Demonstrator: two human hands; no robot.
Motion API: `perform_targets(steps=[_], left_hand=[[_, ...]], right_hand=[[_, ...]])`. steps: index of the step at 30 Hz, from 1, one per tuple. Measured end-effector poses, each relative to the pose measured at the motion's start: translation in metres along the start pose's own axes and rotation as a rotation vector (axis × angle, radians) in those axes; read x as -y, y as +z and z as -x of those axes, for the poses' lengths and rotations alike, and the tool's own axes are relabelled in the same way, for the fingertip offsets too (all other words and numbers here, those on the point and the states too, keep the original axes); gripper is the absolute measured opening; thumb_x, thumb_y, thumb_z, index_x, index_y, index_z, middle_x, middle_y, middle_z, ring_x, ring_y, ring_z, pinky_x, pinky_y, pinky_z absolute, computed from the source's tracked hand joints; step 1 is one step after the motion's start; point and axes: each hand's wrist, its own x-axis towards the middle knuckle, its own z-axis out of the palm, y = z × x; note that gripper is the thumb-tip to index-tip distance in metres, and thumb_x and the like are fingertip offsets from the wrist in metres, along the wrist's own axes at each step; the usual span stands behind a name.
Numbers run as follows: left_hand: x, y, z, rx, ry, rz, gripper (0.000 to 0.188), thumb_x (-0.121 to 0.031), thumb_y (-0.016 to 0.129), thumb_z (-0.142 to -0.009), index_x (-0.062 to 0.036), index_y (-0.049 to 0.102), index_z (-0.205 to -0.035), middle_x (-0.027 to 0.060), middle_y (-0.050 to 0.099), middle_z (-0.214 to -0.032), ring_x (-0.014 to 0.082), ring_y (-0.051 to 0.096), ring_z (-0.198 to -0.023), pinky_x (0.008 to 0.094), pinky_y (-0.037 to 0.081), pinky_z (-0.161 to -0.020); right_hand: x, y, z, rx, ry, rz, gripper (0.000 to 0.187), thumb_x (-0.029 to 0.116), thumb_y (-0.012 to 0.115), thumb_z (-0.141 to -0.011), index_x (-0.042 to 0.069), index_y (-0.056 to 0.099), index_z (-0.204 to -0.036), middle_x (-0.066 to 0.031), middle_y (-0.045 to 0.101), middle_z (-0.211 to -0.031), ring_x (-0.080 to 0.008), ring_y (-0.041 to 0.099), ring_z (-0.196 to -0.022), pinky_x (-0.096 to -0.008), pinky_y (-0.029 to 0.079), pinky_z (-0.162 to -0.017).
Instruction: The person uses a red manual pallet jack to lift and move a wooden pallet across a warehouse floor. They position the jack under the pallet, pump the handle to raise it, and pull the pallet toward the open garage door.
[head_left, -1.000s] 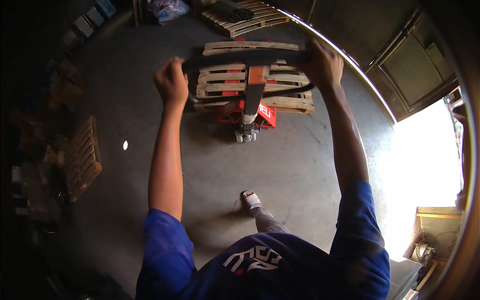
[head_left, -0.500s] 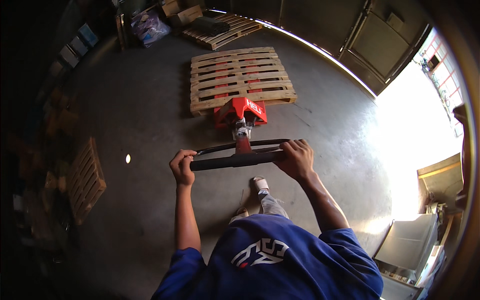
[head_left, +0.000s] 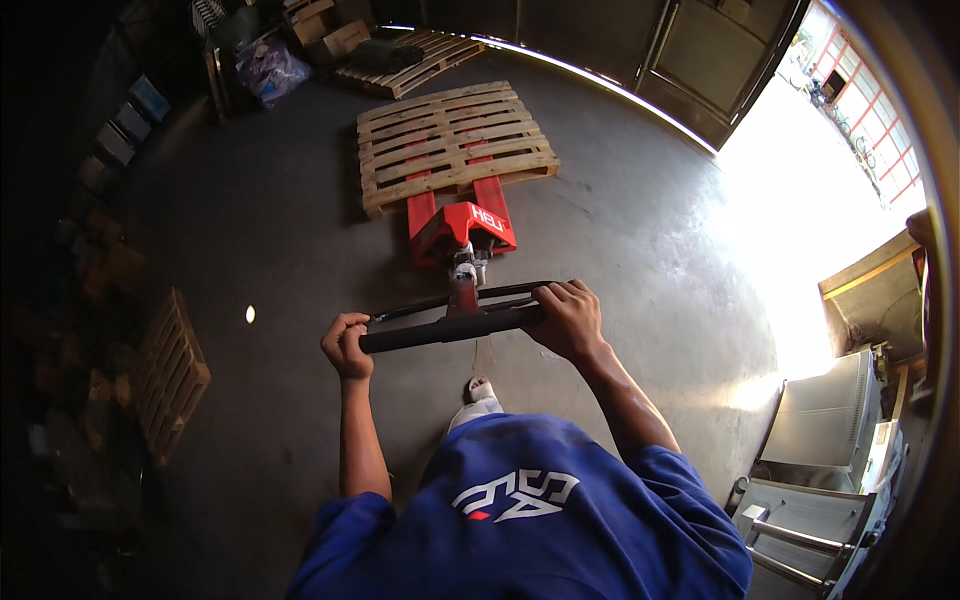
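Both of my hands are closed on the black handle (head_left: 450,329) of a red pallet jack (head_left: 466,228). My left hand (head_left: 347,345) wraps the handle's left end, and my right hand (head_left: 568,316) grips its right end. Beyond the handle, the jack's red body stands on the floor with its two forks reaching away from me. A wooden pallet (head_left: 455,145) lies over the far part of the forks; their near part shows bare between the pallet and the jack's body. Whether the pallet is lifted off the floor I cannot tell.
Behind the jack is another pallet (head_left: 420,68) bearing a dark roll, near cardboard boxes (head_left: 345,40) and a purple plastic-wrapped bundle (head_left: 271,70). A pallet (head_left: 172,375) leans at left. Metal equipment (head_left: 815,415) stands at right, below a bright doorway (head_left: 770,240).
The jack has come back toward me relative to the pallet, so more of its forks shows. One foot has stepped, and my hands keep their grip on the handle, which is tilted slightly more.
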Motion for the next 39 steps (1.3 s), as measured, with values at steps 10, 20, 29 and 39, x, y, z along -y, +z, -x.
perform_targets(steps=[10, 20, 29, 39], left_hand=[[-0.066, -0.039, 0.15, 0.014, 0.038, -0.043, 0.026, -0.013, 0.048, -0.081, 0.003, 0.068, -0.08, 0.0075, 0.064, -0.069, 0.0138, 0.056, -0.063, 0.0287, 0.045, -0.06], [-0.147, -0.07, 0.284, 0.056, 0.035, -0.055, 0.027, -0.012, 0.047, -0.081, 0.0041, 0.069, -0.082, 0.0086, 0.066, -0.071, 0.0139, 0.057, -0.063, 0.0285, 0.046, -0.061], [-0.188, -0.139, 0.384, 0.163, 0.114, -0.066, 0.022, -0.008, 0.048, -0.085, 0.001, 0.068, -0.085, 0.0105, 0.064, -0.07, 0.0176, 0.056, -0.058, 0.0308, 0.042, -0.055], [-0.191, -0.159, 0.401, 0.183, 0.077, -0.067, 0.023, -0.007, 0.047, -0.086, 0.0005, 0.069, -0.084, 0.0139, 0.069, -0.076, 0.0238, 0.066, -0.068, 0.0345, 0.051, -0.065]], right_hand=[[0.05, -0.081, 0.122, -0.045, -0.027, -0.005, 0.028, 0.026, 0.083, -0.066, 0.012, 0.06, -0.074, -0.0029, 0.065, -0.071, -0.0227, 0.065, -0.066, -0.0353, 0.049, -0.066], [0.1, -0.176, 0.231, -0.057, -0.023, 0.025, 0.033, 0.034, 0.085, -0.073, 0.012, 0.059, -0.073, -0.0035, 0.061, -0.068, -0.0231, 0.063, -0.065, -0.0365, 0.047, -0.066], [0.191, -0.234, 0.339, -0.091, 0.066, 0.1, 0.036, 0.033, 0.091, -0.07, 0.011, 0.065, -0.083, -0.0043, 0.064, -0.071, -0.0261, 0.063, -0.067, -0.0375, 0.05, -0.069], [0.225, -0.244, 0.374, -0.112, 0.092, 0.13, 0.037, 0.033, 0.091, -0.07, 0.01, 0.064, -0.082, -0.0047, 0.065, -0.072, -0.0267, 0.064, -0.068, -0.0382, 0.051, -0.07]])
